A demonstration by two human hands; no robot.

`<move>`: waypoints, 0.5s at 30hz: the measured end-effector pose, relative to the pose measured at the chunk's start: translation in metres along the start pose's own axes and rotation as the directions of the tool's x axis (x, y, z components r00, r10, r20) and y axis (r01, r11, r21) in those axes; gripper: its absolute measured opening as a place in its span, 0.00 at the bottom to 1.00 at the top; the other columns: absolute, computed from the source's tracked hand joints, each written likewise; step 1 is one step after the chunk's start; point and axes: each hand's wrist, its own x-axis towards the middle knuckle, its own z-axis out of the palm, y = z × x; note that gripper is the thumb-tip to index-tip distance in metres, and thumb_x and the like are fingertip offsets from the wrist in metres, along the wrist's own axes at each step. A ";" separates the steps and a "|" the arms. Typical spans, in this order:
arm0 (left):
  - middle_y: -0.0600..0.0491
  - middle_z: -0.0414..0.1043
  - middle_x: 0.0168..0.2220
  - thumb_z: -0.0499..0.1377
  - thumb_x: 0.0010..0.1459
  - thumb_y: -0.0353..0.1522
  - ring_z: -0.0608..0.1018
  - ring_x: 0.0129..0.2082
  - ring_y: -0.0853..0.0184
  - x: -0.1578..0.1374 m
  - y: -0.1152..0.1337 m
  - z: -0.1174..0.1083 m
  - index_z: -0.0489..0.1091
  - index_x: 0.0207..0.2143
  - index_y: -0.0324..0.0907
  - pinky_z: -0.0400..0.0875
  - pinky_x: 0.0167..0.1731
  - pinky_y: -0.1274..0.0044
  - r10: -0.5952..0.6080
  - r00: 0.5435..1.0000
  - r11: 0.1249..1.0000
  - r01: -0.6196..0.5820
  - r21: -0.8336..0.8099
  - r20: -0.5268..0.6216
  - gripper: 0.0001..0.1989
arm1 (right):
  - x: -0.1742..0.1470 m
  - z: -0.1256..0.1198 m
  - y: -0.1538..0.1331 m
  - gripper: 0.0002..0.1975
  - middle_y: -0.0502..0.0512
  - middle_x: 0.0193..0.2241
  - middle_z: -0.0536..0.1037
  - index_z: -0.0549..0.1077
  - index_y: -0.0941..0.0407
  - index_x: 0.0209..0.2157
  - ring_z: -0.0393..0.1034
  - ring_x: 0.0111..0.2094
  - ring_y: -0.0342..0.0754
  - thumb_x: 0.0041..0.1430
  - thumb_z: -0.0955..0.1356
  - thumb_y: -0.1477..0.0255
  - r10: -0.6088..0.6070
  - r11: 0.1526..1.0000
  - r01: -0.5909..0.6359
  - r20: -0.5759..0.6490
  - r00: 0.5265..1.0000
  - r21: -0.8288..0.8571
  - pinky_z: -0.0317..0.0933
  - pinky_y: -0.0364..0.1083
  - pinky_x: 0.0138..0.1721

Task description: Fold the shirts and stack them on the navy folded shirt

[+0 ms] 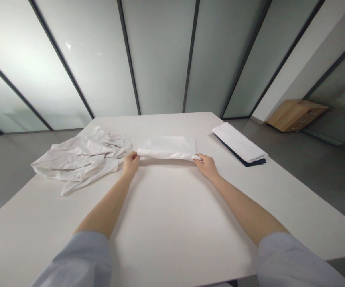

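A white cloth (166, 147), folded into a flat rectangle, lies across the middle of the table. Its near edge is lifted a little off the tabletop and casts a shadow below. My left hand (131, 163) pinches the near left corner between thumb and fingers. At the near right corner, my right hand (206, 165) grips the cloth, with a small bit of fabric showing at the fingertips. The cloth's kind cannot be made out while it is folded.
A crumpled heap of white fabric (85, 153) lies left of my left hand. On the right, a folded white cloth (239, 141) rests on a dark navy one (254, 162) by the edge of the white table (160, 223). A wooden cabinet (294, 115) stands on the floor beyond.
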 end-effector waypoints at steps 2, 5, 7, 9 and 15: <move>0.56 0.65 0.20 0.52 0.43 0.34 0.69 0.25 0.67 0.002 -0.004 0.000 0.65 0.23 0.42 0.62 0.26 0.77 -0.026 0.998 0.996 0.030 -0.079 0.059 0.06 | 0.000 0.000 0.002 0.13 0.51 0.30 0.81 0.78 0.53 0.37 0.73 0.31 0.48 0.56 0.64 0.68 -0.002 1.000 0.002 -0.003 1.000 0.023 0.64 0.43 0.34; 0.55 0.67 0.24 0.51 0.42 0.32 0.71 0.28 0.66 0.003 -0.008 0.000 0.66 0.27 0.42 0.66 0.29 0.76 -0.025 0.998 0.997 0.029 -0.074 0.052 0.08 | 0.001 0.001 0.006 0.13 0.53 0.35 0.81 0.78 0.54 0.38 0.74 0.36 0.50 0.55 0.64 0.70 -0.039 0.996 0.039 -0.007 0.999 0.075 0.65 0.45 0.38; 0.51 0.71 0.34 0.51 0.41 0.30 0.74 0.37 0.63 0.002 -0.009 -0.003 0.68 0.37 0.42 0.70 0.36 0.73 0.054 0.999 0.998 -0.054 0.026 -0.003 0.17 | 0.002 0.002 0.008 0.14 0.55 0.40 0.80 0.77 0.55 0.39 0.73 0.42 0.51 0.53 0.64 0.73 -0.097 0.990 0.096 -0.003 0.995 0.106 0.65 0.46 0.44; 0.47 0.69 0.47 0.51 0.40 0.29 0.72 0.47 0.60 0.000 -0.009 -0.007 0.65 0.48 0.42 0.70 0.44 0.69 0.180 0.982 0.973 -0.186 0.137 0.051 0.27 | 0.003 0.001 0.011 0.16 0.56 0.44 0.79 0.77 0.55 0.40 0.72 0.47 0.52 0.51 0.64 0.75 -0.129 0.982 0.126 0.009 0.992 0.140 0.64 0.48 0.49; 0.45 0.65 0.56 0.49 0.40 0.27 0.66 0.57 0.56 -0.004 -0.007 -0.017 0.68 0.49 0.41 0.62 0.56 0.63 0.323 0.855 0.866 -0.440 0.239 0.406 0.29 | 0.004 -0.003 0.018 0.17 0.55 0.48 0.77 0.75 0.54 0.43 0.69 0.52 0.52 0.50 0.63 0.75 -0.002 0.965 -0.014 0.058 0.998 0.262 0.63 0.51 0.52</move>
